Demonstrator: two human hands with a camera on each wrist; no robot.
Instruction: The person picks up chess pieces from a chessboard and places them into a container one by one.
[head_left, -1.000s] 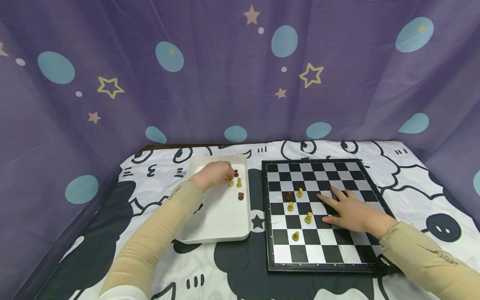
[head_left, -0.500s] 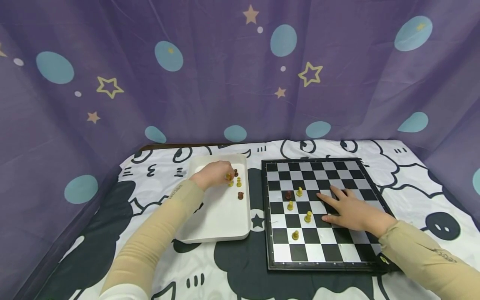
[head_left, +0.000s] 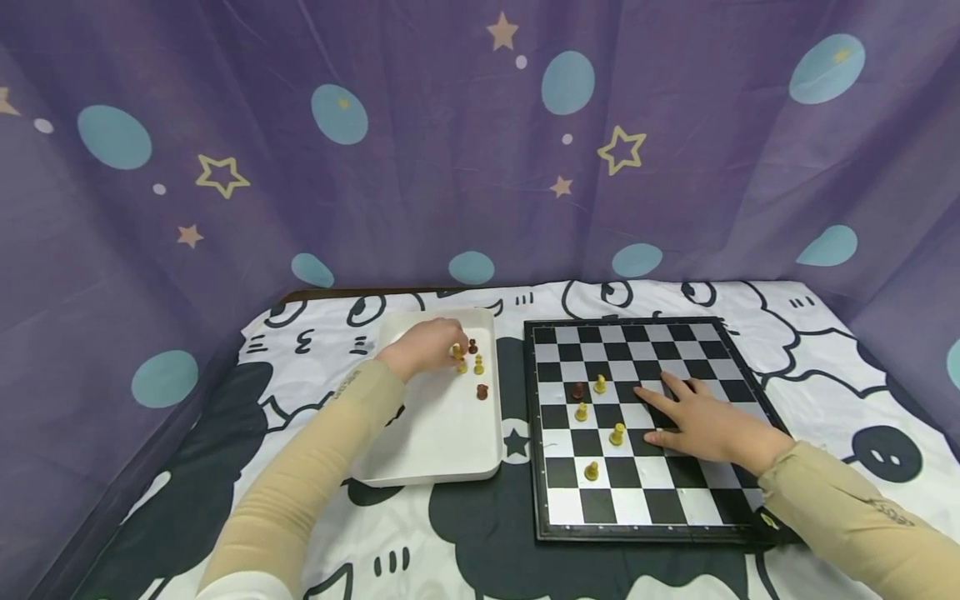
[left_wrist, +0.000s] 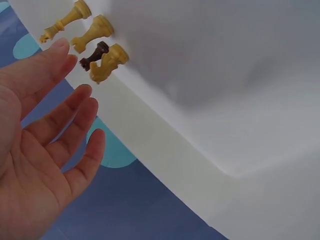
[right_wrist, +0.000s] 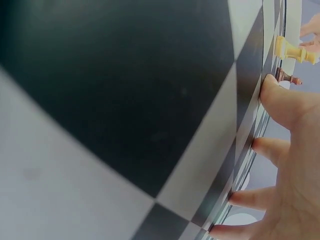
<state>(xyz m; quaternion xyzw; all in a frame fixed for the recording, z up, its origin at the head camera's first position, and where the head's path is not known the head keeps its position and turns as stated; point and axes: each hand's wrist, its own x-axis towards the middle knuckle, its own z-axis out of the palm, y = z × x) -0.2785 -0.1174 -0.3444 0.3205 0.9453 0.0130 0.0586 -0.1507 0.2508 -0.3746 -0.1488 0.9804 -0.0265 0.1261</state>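
Observation:
My left hand point(head_left: 426, 346) reaches over the far part of a white tray point(head_left: 427, 442). Its fingers are loosely bent and apart in the left wrist view, holding nothing. Just past the fingertips stand a yellow chess knight point(left_wrist: 106, 65), a yellow rook point(left_wrist: 97, 32), a taller yellow chess piece point(left_wrist: 70, 19) and a small brown chess piece point(left_wrist: 95, 55). My right hand point(head_left: 705, 425) rests with spread fingers on a black-and-white chessboard point(head_left: 630, 496), right of several standing pieces. A yellow chess piece point(right_wrist: 292, 51) and a brown one point(right_wrist: 287, 76) show beyond its thumb.
Near the tray's right wall sits another brown chess piece point(head_left: 482, 392). On the board's left side stand several yellow pieces, the nearest a yellow chess piece point(head_left: 592, 472), and one brown chess piece point(head_left: 577, 391). Behind the patterned cloth point(head_left: 465, 550) hangs a purple curtain point(head_left: 435, 192).
My left hand has drawn back very slightly, showing more of the yellow piece by its fingertips. The right hand and the pieces on the board stay put.

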